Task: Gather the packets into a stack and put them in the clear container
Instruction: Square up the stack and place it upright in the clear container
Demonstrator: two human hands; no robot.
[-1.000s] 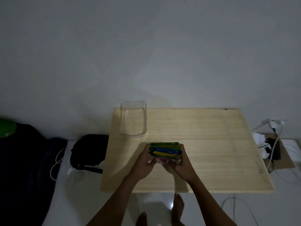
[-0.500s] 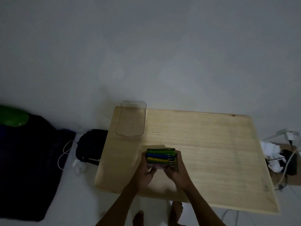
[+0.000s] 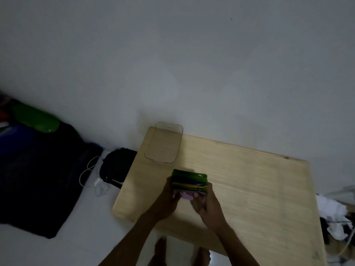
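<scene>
While both hands (image 3: pixel 189 200) clasp packets (image 3: pixel 189 181), container (image 3: pixel 163 143) near

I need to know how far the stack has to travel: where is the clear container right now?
In the head view the clear container sits empty at the table's far left corner, just beyond the packet stack held by both hands.

I see the stack of packets (image 3: pixel 189 181) held between my left hand (image 3: pixel 166 202) and right hand (image 3: pixel 207 206) above the table (image 3: pixel 249 189), with the clear container (image 3: pixel 163 144) behind it at the table's far left corner.
</scene>
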